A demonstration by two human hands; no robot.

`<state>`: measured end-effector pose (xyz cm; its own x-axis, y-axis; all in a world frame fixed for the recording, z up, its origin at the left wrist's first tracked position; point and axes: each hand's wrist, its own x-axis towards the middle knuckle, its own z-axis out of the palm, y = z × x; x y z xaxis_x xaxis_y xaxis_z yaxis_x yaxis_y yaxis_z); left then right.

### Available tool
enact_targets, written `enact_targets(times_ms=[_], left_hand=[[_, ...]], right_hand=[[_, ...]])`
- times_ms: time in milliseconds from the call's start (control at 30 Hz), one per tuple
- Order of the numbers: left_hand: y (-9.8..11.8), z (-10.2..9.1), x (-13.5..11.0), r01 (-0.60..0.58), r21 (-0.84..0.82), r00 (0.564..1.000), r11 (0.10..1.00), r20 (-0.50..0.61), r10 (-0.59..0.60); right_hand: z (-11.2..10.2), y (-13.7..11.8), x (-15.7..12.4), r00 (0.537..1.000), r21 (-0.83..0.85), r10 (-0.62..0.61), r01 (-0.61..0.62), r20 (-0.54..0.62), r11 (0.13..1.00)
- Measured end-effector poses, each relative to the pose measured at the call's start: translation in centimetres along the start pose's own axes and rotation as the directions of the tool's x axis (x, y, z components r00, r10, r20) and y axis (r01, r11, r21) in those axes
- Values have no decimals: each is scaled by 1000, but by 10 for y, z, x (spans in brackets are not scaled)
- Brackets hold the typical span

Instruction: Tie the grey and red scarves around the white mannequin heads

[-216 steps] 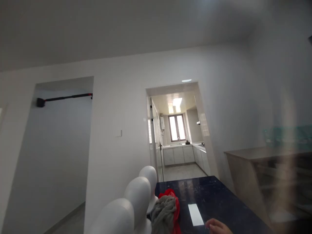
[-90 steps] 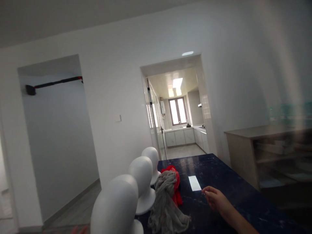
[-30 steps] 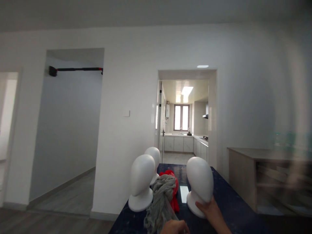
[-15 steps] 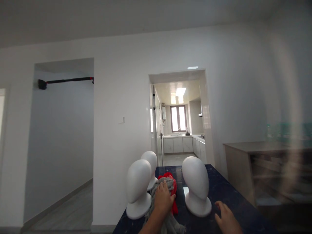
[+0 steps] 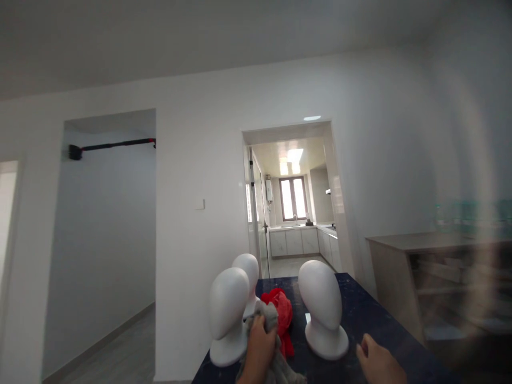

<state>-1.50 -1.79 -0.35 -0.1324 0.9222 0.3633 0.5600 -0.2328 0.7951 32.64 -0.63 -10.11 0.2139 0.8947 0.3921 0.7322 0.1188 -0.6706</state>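
My left hand (image 5: 260, 341) is closed on a grey cloth (image 5: 269, 316), lifting it off a red cloth (image 5: 282, 314) on the dark blue table (image 5: 372, 320). My right hand (image 5: 376, 360) rests on the table at the lower right, fingers loosely curled with nothing in them. Three white mannequin heads stand on the table: one (image 5: 323, 306) just left of my right hand, one (image 5: 228, 314) left of the cloths, and a third (image 5: 248, 269) behind that.
A doorway behind the table opens onto a kitchen (image 5: 296, 213). A wooden sideboard (image 5: 432, 266) stands at the right. Another open doorway (image 5: 108, 240) with a black bar across its top is at the left.
My left hand has closed on the grey cloth and pulled it up and toward me, uncovering more of the red cloth. My right hand has stayed on the table.
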Motion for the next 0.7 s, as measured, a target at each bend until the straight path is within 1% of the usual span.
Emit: enact_targets(times_ms=[33,67,100,133,167,200,233,267,300,333,367,400,433,467,500,533,567,600,633,700], left_hand=[[-1,3,-14,-36,3,999,999,-21,36],[-2,8,-30,-76,17,997,997,-17,76],[-3,14,-45,-108,36,994,993,20,108],[-5,21,-60,-131,54,988,990,94,125],[-7,28,-73,-149,75,970,986,203,131],[-10,35,-85,-173,97,936,980,325,133],[-12,41,-94,-210,111,886,971,442,141],[-13,44,-101,-262,109,822,959,547,162],[-14,45,-106,-319,92,754,943,628,194],[-14,42,-109,-368,69,699,927,678,227],[-12,35,-110,-391,60,680,918,691,245],[-9,24,-108,-384,69,697,921,675,240],[-5,11,-105,-351,93,743,932,633,217],[-1,-3,-101,-299,127,811,946,556,182],[2,-17,-94,-254,152,869,955,469,156],[5,-29,-87,-239,169,908,956,389,158],[7,-38,-77,-261,187,915,947,360,181],[8,-44,-67,-309,202,892,929,400,209],[8,-45,-57,-365,213,850,906,473,231],[6,-39,-38,-469,186,724,864,641,255]], right_hand=[[6,-17,-9,994,96,8,-19,110,995],[15,-36,-19,972,218,-2,-51,236,975],[26,-56,-29,933,347,-19,-115,359,931],[36,-77,-39,872,452,-29,-224,488,864],[45,-96,-47,826,536,-35,-333,563,776],[53,-114,-53,818,609,-85,-349,569,712],[58,-127,-56,805,641,-135,-346,578,685],[62,-137,-57,796,645,-148,-350,587,680],[63,-141,-56,785,632,-157,-343,599,695],[63,-141,-54,774,606,-147,-346,616,717],[62,-138,-51,772,583,-130,-346,623,735],[60,-133,-47,780,571,-119,-335,614,750],[57,-126,-43,798,576,-119,-314,591,755],[54,-120,-39,820,596,-127,-289,558,749],[51,-115,-36,840,619,-139,-265,525,740],[47,-111,-32,853,639,-149,-246,499,729],[43,-111,-30,861,654,-159,-233,483,720],[38,-113,-28,865,664,-167,-224,472,714],[33,-117,-26,869,669,-174,-214,463,712],[21,-130,-26,876,681,-183,-200,447,704]])
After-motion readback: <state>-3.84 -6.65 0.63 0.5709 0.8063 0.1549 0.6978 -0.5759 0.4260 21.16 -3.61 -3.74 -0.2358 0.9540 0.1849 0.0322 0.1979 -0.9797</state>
